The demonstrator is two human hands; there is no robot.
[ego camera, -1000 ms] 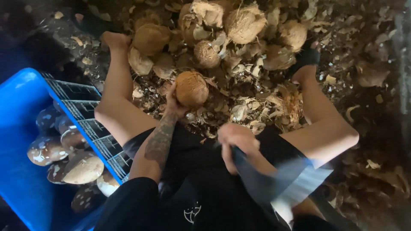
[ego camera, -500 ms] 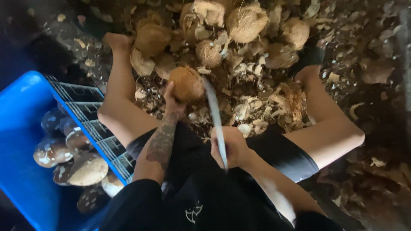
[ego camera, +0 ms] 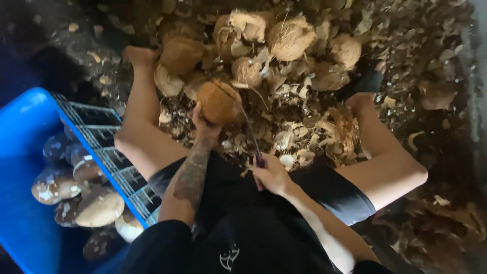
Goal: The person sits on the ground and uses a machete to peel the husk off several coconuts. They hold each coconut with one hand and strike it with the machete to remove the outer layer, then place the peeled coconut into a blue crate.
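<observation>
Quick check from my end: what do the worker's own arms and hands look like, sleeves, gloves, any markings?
Both hands are bare, no gloves. The left hand leads back to a forearm covered in a dark tattoo, with a black sleeve ending about the elbow. The right hand has a plain, unmarked forearm; its black sleeve shows only at the bottom edge. No watch or rings visible.

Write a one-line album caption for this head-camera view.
Left hand holds a round brown coconut; right hand sets a long knife blade against it, beside a blue plastic crate.
</observation>
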